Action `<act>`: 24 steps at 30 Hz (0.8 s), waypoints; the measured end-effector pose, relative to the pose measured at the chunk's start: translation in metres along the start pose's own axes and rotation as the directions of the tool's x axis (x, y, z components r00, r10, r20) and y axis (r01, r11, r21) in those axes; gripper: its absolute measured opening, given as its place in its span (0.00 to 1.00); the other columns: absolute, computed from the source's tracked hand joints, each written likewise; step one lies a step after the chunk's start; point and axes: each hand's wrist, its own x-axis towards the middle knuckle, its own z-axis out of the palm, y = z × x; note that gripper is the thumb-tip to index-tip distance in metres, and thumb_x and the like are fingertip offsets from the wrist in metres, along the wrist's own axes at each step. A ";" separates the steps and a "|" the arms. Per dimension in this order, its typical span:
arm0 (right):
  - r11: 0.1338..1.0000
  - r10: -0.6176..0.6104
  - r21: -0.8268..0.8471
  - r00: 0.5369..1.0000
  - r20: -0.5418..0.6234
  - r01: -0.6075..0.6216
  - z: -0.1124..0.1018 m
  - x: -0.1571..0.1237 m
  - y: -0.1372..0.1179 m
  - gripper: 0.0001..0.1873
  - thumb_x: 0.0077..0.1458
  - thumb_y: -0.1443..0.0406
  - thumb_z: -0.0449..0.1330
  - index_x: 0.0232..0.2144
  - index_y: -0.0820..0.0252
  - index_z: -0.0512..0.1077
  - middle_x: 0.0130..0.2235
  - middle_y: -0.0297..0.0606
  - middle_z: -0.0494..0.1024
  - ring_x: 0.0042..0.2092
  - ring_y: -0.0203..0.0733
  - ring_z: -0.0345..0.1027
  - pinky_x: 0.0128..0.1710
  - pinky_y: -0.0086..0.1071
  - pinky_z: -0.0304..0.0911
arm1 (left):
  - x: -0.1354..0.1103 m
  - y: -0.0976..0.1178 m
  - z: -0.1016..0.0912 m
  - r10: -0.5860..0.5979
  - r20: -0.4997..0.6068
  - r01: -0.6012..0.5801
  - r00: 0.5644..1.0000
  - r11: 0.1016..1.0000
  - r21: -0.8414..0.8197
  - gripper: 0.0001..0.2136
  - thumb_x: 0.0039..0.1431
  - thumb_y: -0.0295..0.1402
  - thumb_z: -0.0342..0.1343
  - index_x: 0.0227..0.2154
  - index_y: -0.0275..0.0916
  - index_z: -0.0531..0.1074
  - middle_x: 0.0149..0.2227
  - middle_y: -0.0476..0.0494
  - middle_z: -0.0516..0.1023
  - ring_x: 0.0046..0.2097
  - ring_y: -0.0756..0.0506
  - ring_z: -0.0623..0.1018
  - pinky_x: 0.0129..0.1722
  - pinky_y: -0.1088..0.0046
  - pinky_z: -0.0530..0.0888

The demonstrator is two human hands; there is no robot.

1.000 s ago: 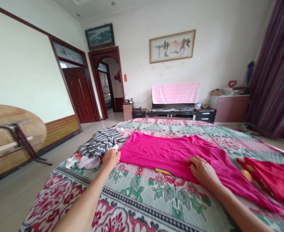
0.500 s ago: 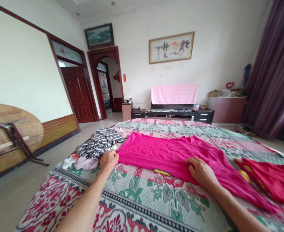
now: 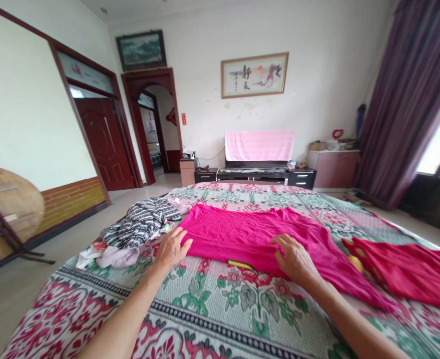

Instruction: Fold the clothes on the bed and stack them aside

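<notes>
A magenta garment lies spread across the patterned bedcover, its right part trailing toward me. At its left end, my left hand is open, with thumb and fingers apart by the edge. My right hand rests over the near edge of the cloth, its fingers loosely spread and not gripping. Between the two hands, a thin yellow-and-black item lies along the garment's near edge; its kind I cannot make out.
Left of the garment sits a heap with a black-and-white patterned cloth and a pale cloth. On the right lie a red garment and a small yellow object. A folded round table leans at far left.
My left hand has let go of the garment's left end and its fingers have opened. My right hand's fingers have loosened and stretched out. The view has turned slightly right.
</notes>
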 end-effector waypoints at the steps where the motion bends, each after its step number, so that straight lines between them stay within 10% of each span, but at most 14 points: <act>1: 1.000 -0.027 0.015 1.000 0.005 0.027 -0.001 0.000 -0.006 0.17 0.51 0.72 0.48 0.39 0.59 0.73 0.42 0.42 0.75 0.44 0.43 0.68 0.46 0.34 0.61 | -0.001 0.001 0.005 0.015 0.014 -0.015 1.000 1.000 -0.007 0.21 0.60 0.43 0.47 0.49 0.34 0.72 0.54 0.35 0.72 0.58 0.41 0.68 0.61 0.65 0.62; 16: 0.995 0.014 -0.104 0.963 0.270 0.015 0.033 0.038 -0.060 0.13 0.58 0.65 0.50 0.36 0.59 0.75 0.38 0.42 0.76 0.42 0.42 0.69 0.42 0.30 0.59 | -0.008 0.004 0.016 -0.013 0.145 0.008 0.989 0.999 0.037 0.31 0.59 0.52 0.45 0.55 0.30 0.67 0.61 0.31 0.63 0.63 0.37 0.60 0.62 0.60 0.57; 24: 0.998 0.041 -0.045 0.975 0.220 -0.031 0.046 0.050 -0.058 0.12 0.59 0.67 0.49 0.32 0.61 0.73 0.34 0.40 0.77 0.37 0.38 0.70 0.35 0.27 0.55 | -0.008 0.004 0.016 0.018 0.098 -0.021 0.995 0.999 0.029 0.31 0.59 0.51 0.44 0.57 0.32 0.64 0.61 0.34 0.63 0.64 0.37 0.59 0.62 0.61 0.57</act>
